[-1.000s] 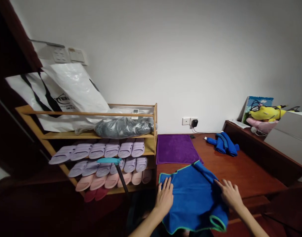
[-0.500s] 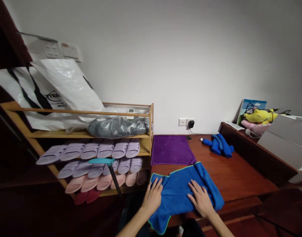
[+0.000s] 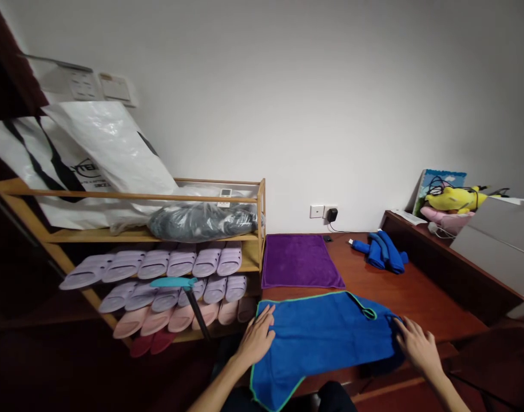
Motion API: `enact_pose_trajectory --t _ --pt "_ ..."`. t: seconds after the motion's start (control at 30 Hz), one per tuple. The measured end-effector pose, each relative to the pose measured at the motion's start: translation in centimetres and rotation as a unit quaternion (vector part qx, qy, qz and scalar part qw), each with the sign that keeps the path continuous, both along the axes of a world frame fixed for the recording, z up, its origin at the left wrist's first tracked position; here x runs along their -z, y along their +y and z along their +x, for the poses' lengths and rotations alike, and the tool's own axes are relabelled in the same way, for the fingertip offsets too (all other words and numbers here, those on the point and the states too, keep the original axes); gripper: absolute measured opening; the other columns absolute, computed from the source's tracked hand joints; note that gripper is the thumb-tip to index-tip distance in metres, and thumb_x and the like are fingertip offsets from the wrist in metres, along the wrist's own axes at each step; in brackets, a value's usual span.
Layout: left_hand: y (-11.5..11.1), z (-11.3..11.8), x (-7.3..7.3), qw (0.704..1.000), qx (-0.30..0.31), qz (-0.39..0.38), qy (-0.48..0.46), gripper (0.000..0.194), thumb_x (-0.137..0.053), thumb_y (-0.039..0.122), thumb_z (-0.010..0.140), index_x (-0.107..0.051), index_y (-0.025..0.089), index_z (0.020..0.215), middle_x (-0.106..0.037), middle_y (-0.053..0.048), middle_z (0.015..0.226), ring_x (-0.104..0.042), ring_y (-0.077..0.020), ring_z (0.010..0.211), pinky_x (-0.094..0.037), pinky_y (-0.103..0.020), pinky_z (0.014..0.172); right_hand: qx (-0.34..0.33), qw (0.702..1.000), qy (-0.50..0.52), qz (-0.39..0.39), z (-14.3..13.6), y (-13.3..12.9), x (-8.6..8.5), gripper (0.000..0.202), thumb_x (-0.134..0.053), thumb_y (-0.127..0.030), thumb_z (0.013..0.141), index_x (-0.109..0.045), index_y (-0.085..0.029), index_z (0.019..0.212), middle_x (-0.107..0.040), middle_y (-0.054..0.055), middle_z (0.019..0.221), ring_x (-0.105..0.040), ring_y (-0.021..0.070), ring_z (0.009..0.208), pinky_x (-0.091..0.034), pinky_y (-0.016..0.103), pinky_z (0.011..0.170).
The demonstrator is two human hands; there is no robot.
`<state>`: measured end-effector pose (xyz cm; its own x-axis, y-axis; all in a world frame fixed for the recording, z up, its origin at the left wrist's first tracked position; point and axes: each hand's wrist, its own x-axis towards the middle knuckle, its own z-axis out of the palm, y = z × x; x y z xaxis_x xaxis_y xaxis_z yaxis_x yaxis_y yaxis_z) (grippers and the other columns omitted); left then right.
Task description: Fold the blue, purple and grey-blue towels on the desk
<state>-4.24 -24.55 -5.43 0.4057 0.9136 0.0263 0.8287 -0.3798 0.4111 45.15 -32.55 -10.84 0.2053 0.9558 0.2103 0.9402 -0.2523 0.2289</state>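
Observation:
A blue towel (image 3: 326, 332) with green edging lies spread over the front of the reddish-brown wooden desk, its lower left corner hanging past the front edge. On the towel's left side rests my left hand (image 3: 258, 337), open, fingers stretched out over the cloth. My right hand (image 3: 420, 346) is closed on the towel's right end, where the fabric bunches by the fingertips. A small green-edged loop shows near the upper right of the towel. Behind it a purple towel (image 3: 300, 261) lies flat against the wall side.
Rolled blue cloths (image 3: 382, 252) lie at the back right of the desk. A wooden rack (image 3: 262, 223) with several slippers and white bags stands left. A turquoise-topped pole (image 3: 174, 282) stands before it. A yellow plush toy (image 3: 455, 198) sits on the raised right ledge.
The blue towel's folded right part has been opened out to the right, with my right hand moving right along with it. My left hand stays near the towel's left edge.

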Motion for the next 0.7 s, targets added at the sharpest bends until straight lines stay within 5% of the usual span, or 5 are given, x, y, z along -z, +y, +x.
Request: enact_pose_trajectory --t 0.13,0.27,0.37,0.53,0.7 --pt "0.8 -0.2 0.3 1.000 -0.016 0.007 -0.025 0.019 -0.037 0.027 0.088 -0.056 0.024 0.087 -0.043 -0.005 0.143 -0.032 -0.0194 0.134 -0.026 -0.048 0.107 0.125 0.992 0.005 0.026 -2.1 2.0 -0.7 0.042 -0.033 -0.028 0.085 -0.058 -0.017 0.118 -0.048 0.016 0.134 -0.048 0.0287 0.116 -0.035 0.051 0.092" --pt "1.7 -0.4 1.8 0.987 -0.090 0.053 -0.124 0.017 -0.043 0.032 0.087 -0.056 0.022 0.084 -0.048 -0.011 0.138 -0.037 -0.0243 0.131 -0.022 -0.051 0.108 0.062 0.995 0.045 0.067 -6.3 4.1 -0.2 0.051 -0.035 -0.035 0.085 -0.046 -0.013 0.129 -0.035 0.016 0.144 -0.041 0.0284 0.124 -0.033 0.048 0.095" --pt "2.8 -0.9 3.0 0.936 -0.206 -0.013 -0.285 0.024 -0.060 0.039 0.072 -0.057 0.022 0.089 -0.051 -0.011 0.133 -0.039 -0.0296 0.128 -0.029 -0.050 0.104 0.038 0.991 0.097 0.090 -8.1 5.0 0.2 0.061 -0.031 -0.052 0.086 -0.041 -0.013 0.132 -0.045 0.017 0.137 -0.042 0.0287 0.122 -0.033 0.050 0.094" --pt "3.9 -1.5 3.4 0.888 -0.234 -0.130 -0.373 0.043 -0.070 0.054 0.056 -0.059 0.018 0.078 -0.070 -0.008 0.082 -0.067 -0.0286 0.083 -0.051 -0.039 0.075 0.109 0.982 0.109 0.114 -7.4 6.3 -0.4 0.060 -0.031 -0.060 0.086 -0.057 -0.010 0.104 -0.061 0.021 0.105 -0.054 0.0345 0.100 -0.036 0.052 0.085" --pt "3.9 -1.2 3.0 0.860 -0.251 -0.124 -0.427 0.051 -0.069 0.067 0.046 -0.053 0.021 0.063 -0.062 0.001 0.059 -0.063 -0.0216 0.063 -0.049 -0.032 0.061 0.130 0.965 0.188 0.125 -4.9 7.6 -1.3 0.032 -0.040 -0.038 0.085 -0.058 -0.012 0.093 -0.063 0.021 0.098 -0.056 0.0347 0.099 -0.038 0.050 0.084"
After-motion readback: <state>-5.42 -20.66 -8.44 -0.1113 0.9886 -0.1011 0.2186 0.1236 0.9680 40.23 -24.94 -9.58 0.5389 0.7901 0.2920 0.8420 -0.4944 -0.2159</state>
